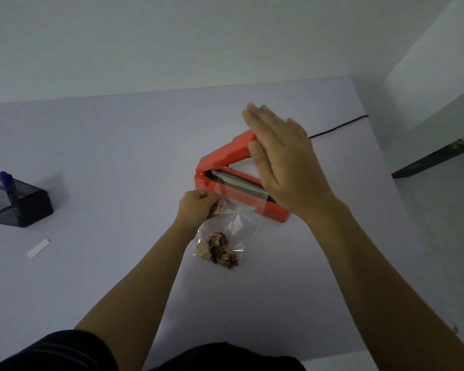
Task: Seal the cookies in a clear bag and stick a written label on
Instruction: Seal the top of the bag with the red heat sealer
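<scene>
Loosely crinkled bag (242, 223) holds brown cookies (217, 249); left hand (197, 206) pinches it, right hand (281, 159) flat.

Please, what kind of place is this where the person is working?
Probably a plain office or workroom desk rather than a kitchen: a white table against a blank wall, a black mesh pen holder with a blue pen, and an orange corded heat sealer.

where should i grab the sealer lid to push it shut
Grip the lid at its raised free end, from above with the right hand. It hinges at the left corner, so the high tip likely gives most leverage, clear of the left hand pinching the bag.
</scene>
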`<action>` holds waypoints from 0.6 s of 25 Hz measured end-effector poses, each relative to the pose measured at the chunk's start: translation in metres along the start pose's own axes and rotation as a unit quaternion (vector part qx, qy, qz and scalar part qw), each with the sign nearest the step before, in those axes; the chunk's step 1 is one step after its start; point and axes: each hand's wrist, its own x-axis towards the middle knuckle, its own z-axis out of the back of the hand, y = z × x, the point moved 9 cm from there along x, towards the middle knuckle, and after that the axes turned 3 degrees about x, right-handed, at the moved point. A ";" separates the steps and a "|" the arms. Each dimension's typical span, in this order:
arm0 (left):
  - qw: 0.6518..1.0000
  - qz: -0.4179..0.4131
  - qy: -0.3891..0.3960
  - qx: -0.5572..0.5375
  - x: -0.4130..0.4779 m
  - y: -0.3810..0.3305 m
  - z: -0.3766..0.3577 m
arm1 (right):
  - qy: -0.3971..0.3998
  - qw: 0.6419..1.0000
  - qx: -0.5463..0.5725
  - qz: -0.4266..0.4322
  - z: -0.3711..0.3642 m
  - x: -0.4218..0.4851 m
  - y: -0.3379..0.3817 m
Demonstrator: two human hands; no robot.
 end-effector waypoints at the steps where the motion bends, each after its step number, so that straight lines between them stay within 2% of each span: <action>1: 1.000 0.000 -0.001 -0.001 0.000 0.001 0.000 | 0.016 1.000 -0.020 -0.001 -0.008 -0.005 -0.005; 7: 1.000 0.005 -0.001 -0.023 0.001 0.006 0.003 | 0.020 0.996 -0.063 -0.067 -0.019 -0.043 -0.046; 15: 0.999 0.006 -0.004 -0.031 -0.005 0.000 0.003 | 0.139 0.974 -0.123 -0.129 -0.066 -0.078 -0.088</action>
